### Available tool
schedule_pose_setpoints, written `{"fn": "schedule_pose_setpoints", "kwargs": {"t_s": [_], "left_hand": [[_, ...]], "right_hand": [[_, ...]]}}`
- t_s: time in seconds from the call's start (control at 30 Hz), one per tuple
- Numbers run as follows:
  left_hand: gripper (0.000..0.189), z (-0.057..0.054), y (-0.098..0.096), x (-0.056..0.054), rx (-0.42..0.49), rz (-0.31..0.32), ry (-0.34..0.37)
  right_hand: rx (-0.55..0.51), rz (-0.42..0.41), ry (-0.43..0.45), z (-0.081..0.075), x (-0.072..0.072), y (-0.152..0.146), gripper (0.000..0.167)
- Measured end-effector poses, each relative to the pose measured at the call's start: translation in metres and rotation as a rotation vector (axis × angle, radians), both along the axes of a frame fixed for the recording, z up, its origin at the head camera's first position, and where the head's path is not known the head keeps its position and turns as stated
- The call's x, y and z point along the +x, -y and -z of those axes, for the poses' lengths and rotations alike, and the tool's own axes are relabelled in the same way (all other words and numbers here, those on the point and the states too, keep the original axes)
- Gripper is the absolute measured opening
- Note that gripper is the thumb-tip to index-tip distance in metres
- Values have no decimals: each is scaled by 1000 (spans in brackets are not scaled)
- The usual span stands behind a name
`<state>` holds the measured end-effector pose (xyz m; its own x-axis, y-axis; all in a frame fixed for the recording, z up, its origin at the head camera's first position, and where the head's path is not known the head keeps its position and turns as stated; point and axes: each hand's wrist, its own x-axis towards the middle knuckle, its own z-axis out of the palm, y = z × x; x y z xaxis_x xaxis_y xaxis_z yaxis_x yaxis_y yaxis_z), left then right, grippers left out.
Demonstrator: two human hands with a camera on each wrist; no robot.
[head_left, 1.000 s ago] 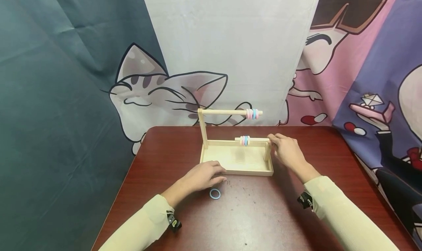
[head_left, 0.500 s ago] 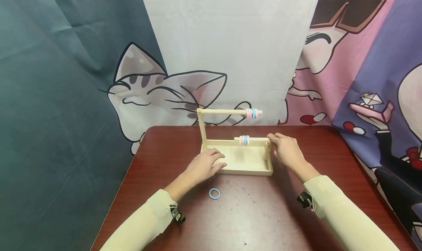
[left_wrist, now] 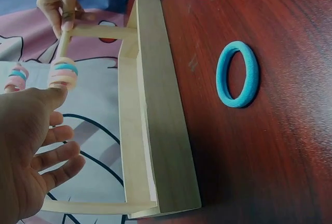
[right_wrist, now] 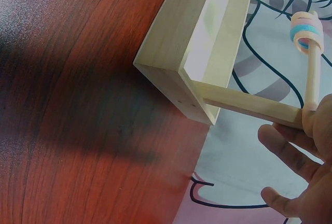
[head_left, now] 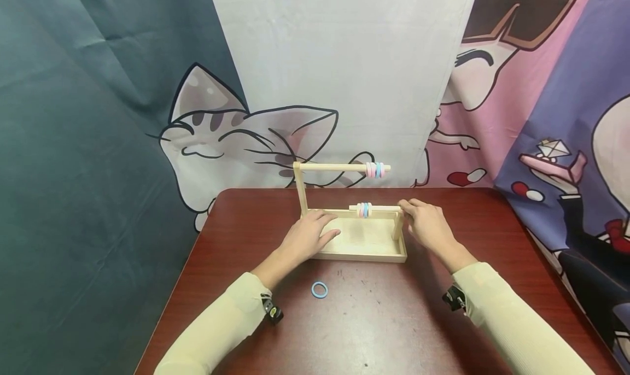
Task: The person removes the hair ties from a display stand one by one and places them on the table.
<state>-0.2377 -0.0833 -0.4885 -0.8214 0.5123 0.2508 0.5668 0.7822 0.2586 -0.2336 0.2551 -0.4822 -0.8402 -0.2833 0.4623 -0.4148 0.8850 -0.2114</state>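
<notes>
A pale wooden rack (head_left: 356,257) stands on the table, with a tray base and two posts each bearing a horizontal rod. Pink and blue hair ties (head_left: 375,170) hang near the free end of the upper rod. More hair ties (head_left: 364,210), cream, pink and blue, sit on the lower rod (left_wrist: 61,47). My right hand (head_left: 429,224) pinches the rack where the lower rod meets its short post (right_wrist: 254,107). My left hand (head_left: 306,235) is over the tray's left part, fingers extended, holding nothing. One blue hair tie (left_wrist: 237,73) lies on the table in front of the rack.
The reddish-brown table (head_left: 374,320) extends around the rack, with its back edge just behind it. A printed cloth (head_left: 344,63) with a cartoon cat hangs behind the table. Dark wrist cameras (head_left: 455,298) sit on both sleeves.
My left hand has moved forward and up, from the tray's front left corner to above its left part. My right hand keeps its hold, and the loose blue hair tie lies where it was.
</notes>
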Motion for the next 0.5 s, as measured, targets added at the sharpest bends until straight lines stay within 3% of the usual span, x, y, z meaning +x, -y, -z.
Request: {"fn": "schedule_pose_setpoints", "kwargs": {"t_s": [0.5], "left_hand": [[60, -7, -15, -15, 25, 25, 3]], "right_hand": [[3, -4, -2, 0, -1, 1, 15]]}}
